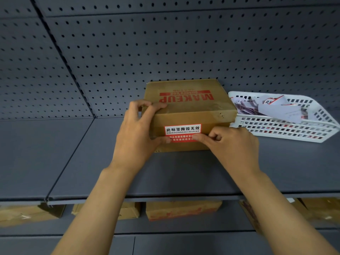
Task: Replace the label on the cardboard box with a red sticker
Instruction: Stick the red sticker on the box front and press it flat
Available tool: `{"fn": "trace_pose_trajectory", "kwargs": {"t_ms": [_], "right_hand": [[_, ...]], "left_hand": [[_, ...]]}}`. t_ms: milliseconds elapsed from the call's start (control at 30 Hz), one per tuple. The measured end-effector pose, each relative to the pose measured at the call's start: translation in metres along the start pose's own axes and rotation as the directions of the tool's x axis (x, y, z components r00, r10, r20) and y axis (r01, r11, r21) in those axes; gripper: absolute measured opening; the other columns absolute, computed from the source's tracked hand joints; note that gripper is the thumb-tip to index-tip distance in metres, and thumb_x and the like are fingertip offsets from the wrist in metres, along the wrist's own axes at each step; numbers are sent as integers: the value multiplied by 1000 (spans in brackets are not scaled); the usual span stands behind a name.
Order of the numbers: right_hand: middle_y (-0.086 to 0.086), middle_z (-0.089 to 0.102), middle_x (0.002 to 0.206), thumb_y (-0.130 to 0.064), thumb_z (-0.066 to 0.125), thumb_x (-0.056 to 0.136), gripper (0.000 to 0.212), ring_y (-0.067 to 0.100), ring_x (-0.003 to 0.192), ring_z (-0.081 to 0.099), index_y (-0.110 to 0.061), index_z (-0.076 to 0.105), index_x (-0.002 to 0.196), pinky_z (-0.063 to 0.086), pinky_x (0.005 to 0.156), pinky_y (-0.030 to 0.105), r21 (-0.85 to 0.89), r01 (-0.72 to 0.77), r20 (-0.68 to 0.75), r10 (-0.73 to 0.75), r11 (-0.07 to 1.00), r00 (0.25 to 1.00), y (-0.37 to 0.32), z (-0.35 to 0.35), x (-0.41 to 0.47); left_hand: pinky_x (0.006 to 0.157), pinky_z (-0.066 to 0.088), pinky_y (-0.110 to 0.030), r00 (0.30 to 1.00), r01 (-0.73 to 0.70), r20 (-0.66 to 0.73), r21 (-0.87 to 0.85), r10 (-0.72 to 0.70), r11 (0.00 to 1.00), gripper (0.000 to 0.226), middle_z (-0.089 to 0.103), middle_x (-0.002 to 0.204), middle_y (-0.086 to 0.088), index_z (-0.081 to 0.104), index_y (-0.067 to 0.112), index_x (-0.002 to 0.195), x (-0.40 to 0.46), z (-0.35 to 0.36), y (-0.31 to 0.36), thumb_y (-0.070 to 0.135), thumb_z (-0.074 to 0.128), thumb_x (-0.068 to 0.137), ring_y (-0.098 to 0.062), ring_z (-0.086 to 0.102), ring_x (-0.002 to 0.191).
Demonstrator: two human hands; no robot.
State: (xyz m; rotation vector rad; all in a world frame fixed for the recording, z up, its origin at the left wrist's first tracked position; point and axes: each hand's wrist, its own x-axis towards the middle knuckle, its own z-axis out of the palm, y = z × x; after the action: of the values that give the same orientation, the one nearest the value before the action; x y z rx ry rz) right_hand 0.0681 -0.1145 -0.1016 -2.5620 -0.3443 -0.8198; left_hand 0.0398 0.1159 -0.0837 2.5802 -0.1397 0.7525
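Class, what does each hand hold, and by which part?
The left hand grips the cardboard box by its top left edge. The right hand touches the lower right corner of the red sticker; pinching or pressing cannot be told.

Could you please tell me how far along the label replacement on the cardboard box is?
Seemingly done: a red sticker sits on the front of the cardboard box. In hand: the left hand grips the box while the right hand works at the sticker's lower edge. Left: probably smoothing it down; whether it is fully stuck is unclear.
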Motion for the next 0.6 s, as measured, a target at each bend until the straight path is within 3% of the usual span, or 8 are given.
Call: {"fn": "trace_pose_trajectory", "kwargs": {"t_ms": [167,333,433,600], "right_hand": [[-2,60,43,-73,63,73,57,22,43,58,-20,68,54,42,44,28,-8,6,-4,-6,1000,1000,2,-4,-3],[-5,61,45,-74,66,70,58,18,44,58,-19,65,53,33,45,22,1,64,64,-64,998,996,-23,8,-6],[-4,62,48,-77,62,72,60,19,47,60,-19,65,56,45,46,28,-31,63,116,-59,998,992,-30,14,-4],[-4,61,45,-77,65,70,59,19,45,58,-20,69,54,30,47,23,-79,30,91,-22,996,996,-21,5,0]], "left_hand": [[87,58,-44,1000,-8,25,-26,9,1000,95,36,137,1,49,34,138,0,-1,0,37,94,55,-18,44,127],[78,60,-45,999,24,-23,-5,-24,1000,98,38,135,-1,48,27,135,-2,5,13,55,91,52,-22,48,121],[73,61,-44,999,31,-41,26,-30,999,95,38,134,0,47,29,134,-3,7,13,53,91,54,-22,49,119],[75,60,-44,1000,26,-19,72,-25,997,94,39,137,0,47,29,136,-3,2,7,43,93,56,-23,50,121]]}}
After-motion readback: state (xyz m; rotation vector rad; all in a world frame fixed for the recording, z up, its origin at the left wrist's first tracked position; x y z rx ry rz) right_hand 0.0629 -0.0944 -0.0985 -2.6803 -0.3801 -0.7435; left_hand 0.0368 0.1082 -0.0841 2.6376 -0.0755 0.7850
